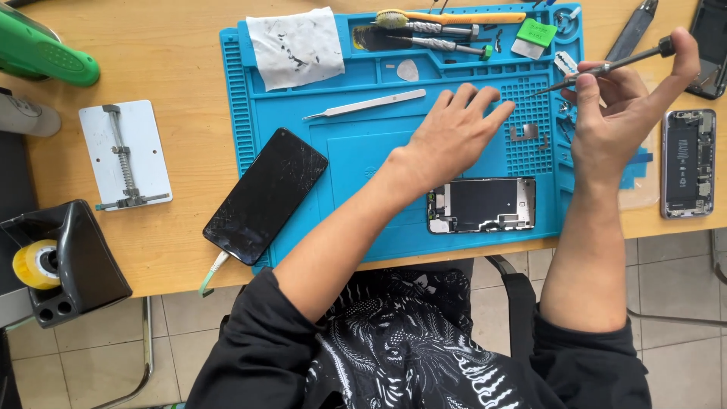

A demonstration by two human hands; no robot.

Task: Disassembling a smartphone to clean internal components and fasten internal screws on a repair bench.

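My left hand [454,132] lies flat and open on the blue work mat [303,121], fingertips near the gridded parts area with small metal plates [528,132]. Just below it an opened phone body [482,204] lies on the mat. My right hand [621,113] is raised over the mat's right edge, gripping a slim screwdriver [606,70] whose tip points left toward the grid. Metal tweezers [367,104] lie on the mat left of my left hand.
A cracked black phone [265,195] overhangs the mat's left edge. A metal holder plate [125,155] and a tape dispenser [60,261] are at left. Another opened phone [687,163] lies at right. Brush, drivers and white cloth [295,45] line the mat's top.
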